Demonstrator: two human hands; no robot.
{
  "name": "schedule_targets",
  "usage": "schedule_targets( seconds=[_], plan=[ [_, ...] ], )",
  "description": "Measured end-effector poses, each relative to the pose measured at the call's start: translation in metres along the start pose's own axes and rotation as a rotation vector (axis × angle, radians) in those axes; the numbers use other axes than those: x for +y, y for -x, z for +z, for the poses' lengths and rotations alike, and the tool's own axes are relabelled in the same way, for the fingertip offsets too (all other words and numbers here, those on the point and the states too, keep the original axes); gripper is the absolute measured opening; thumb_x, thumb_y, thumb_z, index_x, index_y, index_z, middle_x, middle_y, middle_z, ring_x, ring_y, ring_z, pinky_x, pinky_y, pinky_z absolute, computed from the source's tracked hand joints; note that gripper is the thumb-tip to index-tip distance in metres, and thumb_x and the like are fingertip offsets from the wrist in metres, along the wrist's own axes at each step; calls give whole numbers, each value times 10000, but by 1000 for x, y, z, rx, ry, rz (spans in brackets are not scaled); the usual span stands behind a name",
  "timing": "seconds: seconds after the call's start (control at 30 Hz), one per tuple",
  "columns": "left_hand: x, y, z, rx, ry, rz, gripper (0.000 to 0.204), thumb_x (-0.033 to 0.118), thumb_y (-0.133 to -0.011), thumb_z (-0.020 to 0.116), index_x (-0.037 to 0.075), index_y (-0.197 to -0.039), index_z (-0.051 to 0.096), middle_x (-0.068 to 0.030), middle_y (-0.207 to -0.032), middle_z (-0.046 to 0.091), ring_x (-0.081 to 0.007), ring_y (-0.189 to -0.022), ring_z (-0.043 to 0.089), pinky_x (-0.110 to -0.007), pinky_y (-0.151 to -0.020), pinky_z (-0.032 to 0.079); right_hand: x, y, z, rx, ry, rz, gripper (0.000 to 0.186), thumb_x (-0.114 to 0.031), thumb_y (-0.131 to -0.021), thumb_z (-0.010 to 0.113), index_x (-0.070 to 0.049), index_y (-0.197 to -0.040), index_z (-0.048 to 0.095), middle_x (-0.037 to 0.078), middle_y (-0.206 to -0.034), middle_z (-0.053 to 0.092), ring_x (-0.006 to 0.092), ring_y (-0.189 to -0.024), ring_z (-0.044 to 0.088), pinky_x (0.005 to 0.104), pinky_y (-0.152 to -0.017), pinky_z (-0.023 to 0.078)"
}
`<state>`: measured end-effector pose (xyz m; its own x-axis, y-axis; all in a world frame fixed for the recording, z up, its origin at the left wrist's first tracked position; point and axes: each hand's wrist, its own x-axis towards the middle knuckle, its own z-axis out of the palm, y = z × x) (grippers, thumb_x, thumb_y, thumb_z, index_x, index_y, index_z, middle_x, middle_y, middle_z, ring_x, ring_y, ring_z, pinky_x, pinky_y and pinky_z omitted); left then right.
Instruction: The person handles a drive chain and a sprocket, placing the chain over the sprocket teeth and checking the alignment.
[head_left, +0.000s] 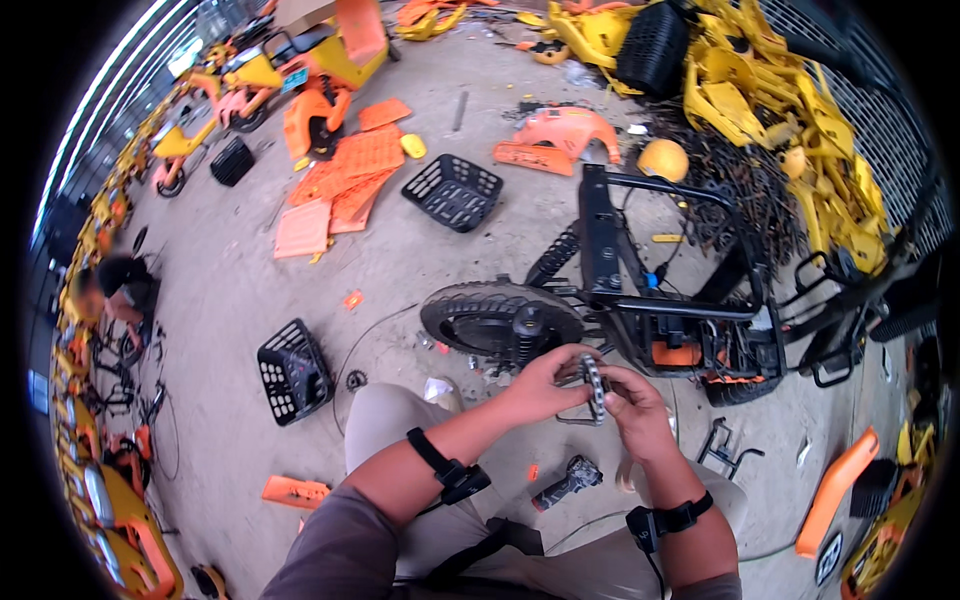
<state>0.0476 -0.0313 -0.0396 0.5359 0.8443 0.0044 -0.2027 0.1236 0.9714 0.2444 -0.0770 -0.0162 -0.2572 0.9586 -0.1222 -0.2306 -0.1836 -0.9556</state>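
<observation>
Above my knees, in front of the scooter frame, both hands hold a dark metal part (594, 386) with a linked or toothed edge. It stands nearly edge-on, so I cannot tell whether it is a chain or a sprocket. My left hand (556, 384) grips its left side, fingers curled over the top. On the other side, my right hand (632, 400) pinches it between thumb and fingers. Just beyond them is the rear wheel (470, 318) of a stripped black scooter frame (600, 235). On the floor below my hands lies a grey cordless power tool (568, 483).
A black basket (295, 372) holding dark parts stands left, near a small gear (356, 380). Another black basket (452, 192) and orange panels (355, 170) lie farther off. Yellow panels (730, 95) are heaped far right. At the left, a person (125, 285) crouches by scooters.
</observation>
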Motion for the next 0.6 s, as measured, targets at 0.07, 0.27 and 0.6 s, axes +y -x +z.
schedule_targets(
  seconds=[0.07, 0.27, 0.6],
  plan=[
    [-5, -6, 1, -34, 34, 31, 517, -58, -797, 660, 23, -1281, 497, -77, -1270, 557, -184, -1242, 525, -343, -1067, 416, -2, 1, -1, 7, -5, -32, 370, 46, -897, 597, 0, -1264, 579, 92, -1240, 610, 175, -1141, 573, 304, -985, 442],
    [14, 2, 0, 120, -404, 207, 528, 12, -742, 718, 61, -1242, 558, -100, -1237, 614, -234, -1143, 621, -353, -989, 487, -7, -2, -1, 13, -24, 31, 361, 8, -910, 613, 19, -1269, 574, 115, -1270, 603, 188, -1149, 576, 306, -1010, 434],
    [11, 11, 0, 6, -908, 513, 569, 47, -740, 713, 76, -1277, 527, -131, -1296, 576, -323, -1198, 562, -410, -1024, 459, -6, -5, 0, 21, 179, 276, 315, -200, -977, 607, 37, -1184, 605, 76, -984, 665, 148, -866, 628, 289, -787, 520]
  ],
)
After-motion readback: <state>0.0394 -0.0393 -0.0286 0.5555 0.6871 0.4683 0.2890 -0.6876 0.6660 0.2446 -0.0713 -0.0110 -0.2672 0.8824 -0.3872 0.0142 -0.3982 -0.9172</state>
